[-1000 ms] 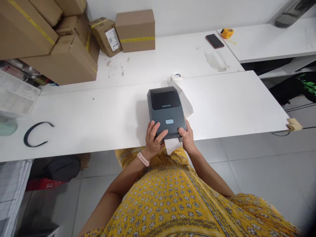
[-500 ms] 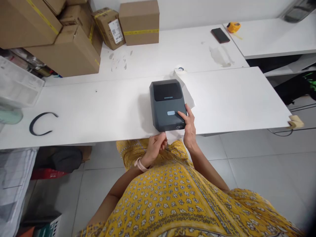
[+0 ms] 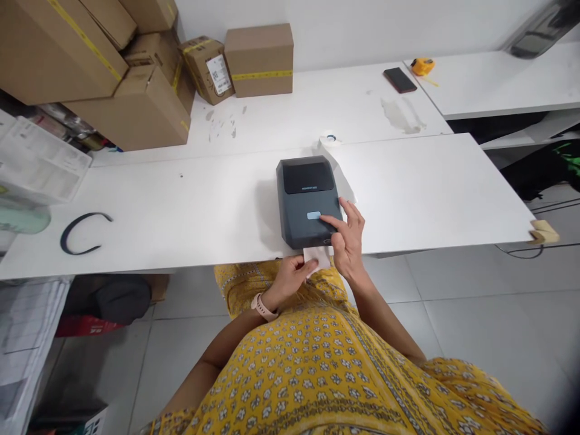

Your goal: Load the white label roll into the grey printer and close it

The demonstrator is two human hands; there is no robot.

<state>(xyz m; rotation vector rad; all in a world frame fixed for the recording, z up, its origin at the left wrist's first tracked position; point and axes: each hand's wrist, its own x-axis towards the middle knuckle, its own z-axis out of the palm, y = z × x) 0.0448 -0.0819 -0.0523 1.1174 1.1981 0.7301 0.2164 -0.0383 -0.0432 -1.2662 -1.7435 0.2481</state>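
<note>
A dark grey label printer [image 3: 299, 205] stands at the front edge of the white table, with a pale blue button on its top. White label paper [image 3: 321, 257] hangs out of its front. My left hand [image 3: 291, 275] pinches the left side of that paper between thumb and fingers, just below the printer. With the index finger stretched onto the button, my right hand [image 3: 348, 237] rests along the printer's right side, its other fingers partly bent. Behind the printer lies a roll of label paper [image 3: 330, 140], and a strip from it runs along the printer's right side.
Cardboard boxes [image 3: 258, 57] with yellow tape stand at the back left. A black headband [image 3: 67, 232] lies at the left, near a clear plastic bin [image 3: 49, 160]. At the back right are a phone [image 3: 400, 80] and an orange tape measure [image 3: 422, 66].
My right index finger has moved left onto the printer's button. My left thumb now lies over the paper, which shows more plainly below the printer. The view has tilted up slightly.
</note>
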